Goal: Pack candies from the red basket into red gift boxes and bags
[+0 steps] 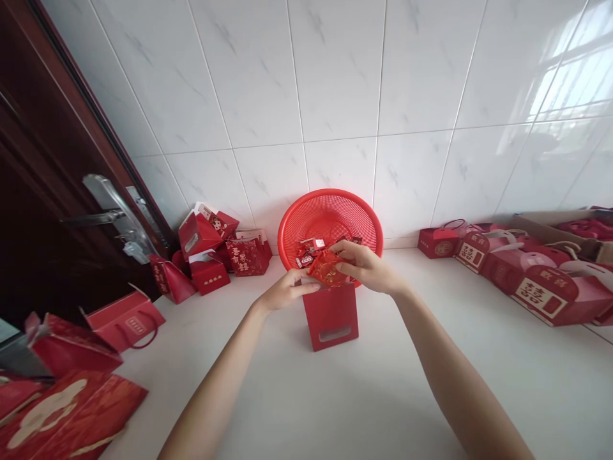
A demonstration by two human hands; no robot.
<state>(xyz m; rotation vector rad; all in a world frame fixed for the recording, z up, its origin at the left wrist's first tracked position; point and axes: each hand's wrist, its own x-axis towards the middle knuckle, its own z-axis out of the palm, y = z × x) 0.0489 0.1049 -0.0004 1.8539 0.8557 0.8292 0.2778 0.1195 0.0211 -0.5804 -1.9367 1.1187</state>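
A red mesh basket (330, 214) leans against the tiled wall, with small wrapped packets (306, 252) inside. Between my hands, at the basket's front rim, is a shiny red pouch (328, 268) with gold print. My right hand (361, 265) pinches its upper right side. At its lower left, my left hand (290, 291) has its fingers closed on the pouch's edge, near the top of a red box. That red box (331, 316), with an oval cut-out in its flap, stands just below the pouch and in front of the basket.
Red gift boxes (209, 271) cluster at the left by the dark door (57, 160). Red bags (67, 409) lie at the lower left. More red boxes with handles (541, 294) line the right side, beside a cardboard carton (541, 225).
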